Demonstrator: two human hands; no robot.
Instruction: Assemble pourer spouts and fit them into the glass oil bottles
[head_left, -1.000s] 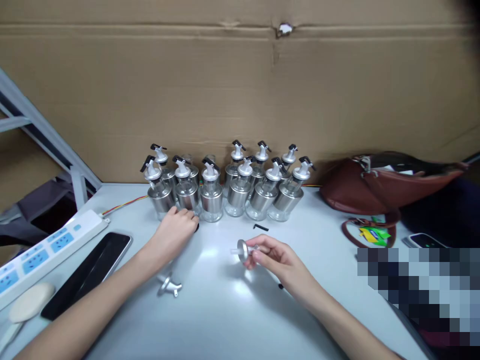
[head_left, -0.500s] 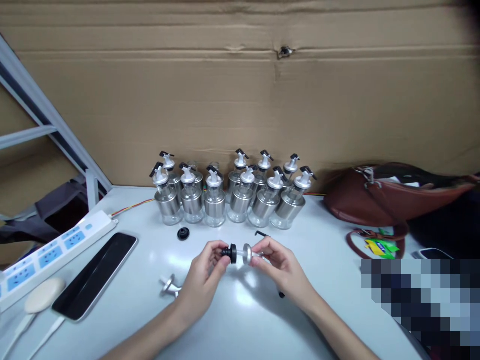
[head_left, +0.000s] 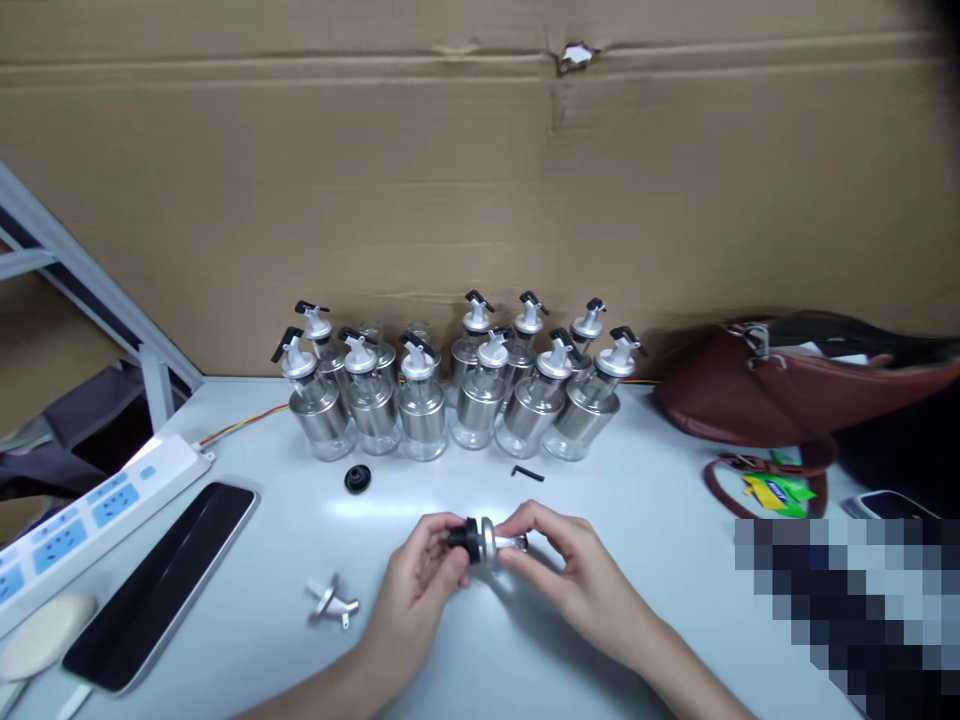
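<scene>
My left hand (head_left: 420, 575) pinches a black rubber stopper (head_left: 465, 538) and presses it against the base of a silver metal pourer cap (head_left: 491, 541). My right hand (head_left: 562, 560) grips that cap by its spout end. Both hands meet above the white table (head_left: 480, 660), near its middle. A second black stopper (head_left: 358, 479) lies loose on the table to the left. A spare silver pourer cap (head_left: 330, 600) lies on its side left of my left hand. A small black lever piece (head_left: 528, 473) rests in front of the bottles.
Several glass and steel dispenser bottles (head_left: 450, 395) stand in two rows against a cardboard wall. A phone (head_left: 161, 580) and a white power strip (head_left: 82, 515) lie at the left. A brown leather bag (head_left: 795, 385) sits at the right. A pale oval object (head_left: 41, 635) lies at the far left.
My left hand picked a black stopper from beside the bottles and brought it to the cap in my right hand. Stopper and cap now touch.
</scene>
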